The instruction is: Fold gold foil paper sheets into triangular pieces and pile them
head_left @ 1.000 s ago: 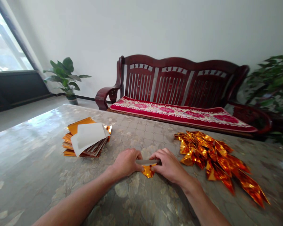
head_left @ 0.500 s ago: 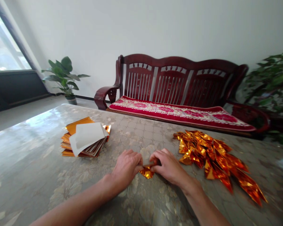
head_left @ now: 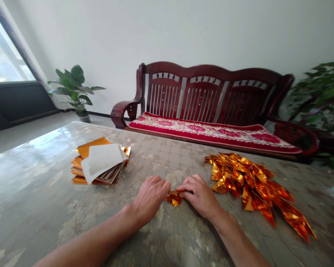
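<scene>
A small piece of shiny gold foil paper (head_left: 174, 199), partly folded, is held between my two hands over the table. My left hand (head_left: 153, 193) pinches its left end, and my right hand (head_left: 197, 193) pinches its right end with thumb and fingers. The fingertips cover both ends of the foil paper, so only its middle shows. To the left lies a stack of foil paper sheets (head_left: 100, 163), gold edges showing and pale backs up on top. A spread heap of folded gold foil pieces (head_left: 247, 178) lies to the right of my right hand.
The table (head_left: 44, 200) has a patterned, glossy cover. Beyond it stands a dark red wooden bench (head_left: 203, 98) with a red floral cushion (head_left: 195, 128). One potted plant (head_left: 76, 87) is on the floor at the left, and leafy greenery (head_left: 323, 92) stands at the right.
Both hands have shifted slightly on the foil paper, and its visible part sits a little higher in the view. My right fingers are stretched flatter along its edge. The stack and heap stay put.
</scene>
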`<state>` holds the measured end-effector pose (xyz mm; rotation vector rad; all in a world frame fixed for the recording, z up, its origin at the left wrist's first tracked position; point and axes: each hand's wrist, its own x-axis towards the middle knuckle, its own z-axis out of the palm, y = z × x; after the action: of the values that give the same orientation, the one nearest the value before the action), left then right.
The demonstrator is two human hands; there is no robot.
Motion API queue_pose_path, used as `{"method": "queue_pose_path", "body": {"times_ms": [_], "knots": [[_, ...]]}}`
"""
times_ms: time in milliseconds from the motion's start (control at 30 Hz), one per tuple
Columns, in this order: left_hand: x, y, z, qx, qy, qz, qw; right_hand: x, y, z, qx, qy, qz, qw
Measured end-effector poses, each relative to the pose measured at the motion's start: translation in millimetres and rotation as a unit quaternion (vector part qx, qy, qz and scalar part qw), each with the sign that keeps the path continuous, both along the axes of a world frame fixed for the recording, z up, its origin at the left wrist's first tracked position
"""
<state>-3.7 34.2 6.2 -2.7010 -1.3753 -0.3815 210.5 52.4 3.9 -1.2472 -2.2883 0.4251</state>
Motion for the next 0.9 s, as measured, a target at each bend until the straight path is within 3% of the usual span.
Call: {"method": "queue_pose_path", "body": {"times_ms": [500, 900], "knots": [[0.5, -9.5, -2.1, 0.018, 0.009, -0.064, 0.998, 0.5, -7.6, -8.7, 0.128, 0.003, -0.001, 0.992], [1.3, -13.4, 0.8, 0.018, 0.039, -0.058, 0.997, 0.0, -15.5, -1.7, 0.135, -0.072, -0.002, 0.988]]}}
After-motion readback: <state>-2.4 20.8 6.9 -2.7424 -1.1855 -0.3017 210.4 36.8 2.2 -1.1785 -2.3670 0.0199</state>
